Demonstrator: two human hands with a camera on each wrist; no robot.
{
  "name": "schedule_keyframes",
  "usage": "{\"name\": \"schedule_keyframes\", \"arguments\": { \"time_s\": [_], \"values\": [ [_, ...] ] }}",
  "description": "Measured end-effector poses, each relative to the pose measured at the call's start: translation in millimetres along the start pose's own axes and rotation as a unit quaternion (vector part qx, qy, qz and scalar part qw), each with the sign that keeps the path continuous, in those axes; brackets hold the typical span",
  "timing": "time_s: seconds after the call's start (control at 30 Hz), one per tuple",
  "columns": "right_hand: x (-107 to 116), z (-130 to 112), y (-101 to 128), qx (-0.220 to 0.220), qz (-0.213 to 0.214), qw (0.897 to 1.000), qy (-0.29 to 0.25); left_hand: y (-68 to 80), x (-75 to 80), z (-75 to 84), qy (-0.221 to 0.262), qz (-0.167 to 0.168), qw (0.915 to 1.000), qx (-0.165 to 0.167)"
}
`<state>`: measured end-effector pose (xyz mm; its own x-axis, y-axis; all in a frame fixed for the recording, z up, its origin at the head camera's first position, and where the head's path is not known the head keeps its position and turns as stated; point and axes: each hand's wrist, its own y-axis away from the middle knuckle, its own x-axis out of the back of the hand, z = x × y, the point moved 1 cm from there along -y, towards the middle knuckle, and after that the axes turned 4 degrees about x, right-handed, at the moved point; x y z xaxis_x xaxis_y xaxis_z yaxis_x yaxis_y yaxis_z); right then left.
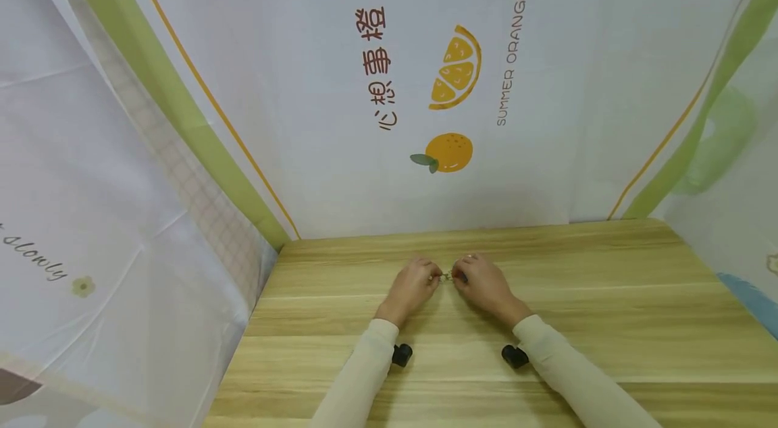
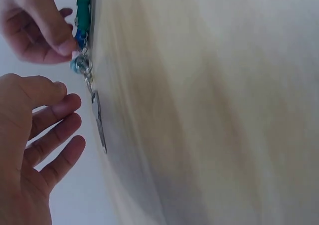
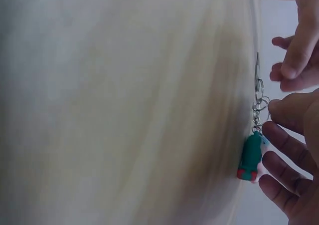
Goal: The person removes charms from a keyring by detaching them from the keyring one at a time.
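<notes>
A keychain lies on the wooden table between the two hands. Its parts are a green charm (image 3: 250, 152) with a red end, a metal ring (image 3: 261, 104), a bluish bead (image 2: 79, 64) and a slim flat silver piece (image 2: 99, 122), whose kind is unclear. My right hand (image 1: 483, 283) pinches the keychain at the ring, thumb and forefinger meeting there, with the other fingers beside the charm. On the silver piece's side is my left hand (image 1: 413, 285), its fingers loosely bent and apart. No object shows between its thumb and forefinger.
The wood-grain table (image 1: 340, 333) reaches back to a white cloth (image 1: 304, 111) printed with oranges. Another white cloth (image 1: 121, 178) hangs at the left. Black wrist cameras (image 1: 515, 356) sit below both forearms.
</notes>
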<state>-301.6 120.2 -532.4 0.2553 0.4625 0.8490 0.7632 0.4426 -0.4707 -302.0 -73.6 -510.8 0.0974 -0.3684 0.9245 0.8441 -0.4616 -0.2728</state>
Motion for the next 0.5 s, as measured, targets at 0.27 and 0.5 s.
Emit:
{"name": "schedule_keyframes", "arguments": {
  "time_s": [0.27,0.5],
  "values": [
    [-4.8,-4.9,-2.0,-0.004,0.014,1.000,0.009,-2.5,-8.5,6.4,-0.046,-0.011,0.9988,-0.012],
    [-9.3,-6.3,-4.4,0.013,0.018,0.999,0.028,-4.0,-13.0,6.9,-0.061,-0.015,0.9980,-0.004]
  ]
}}
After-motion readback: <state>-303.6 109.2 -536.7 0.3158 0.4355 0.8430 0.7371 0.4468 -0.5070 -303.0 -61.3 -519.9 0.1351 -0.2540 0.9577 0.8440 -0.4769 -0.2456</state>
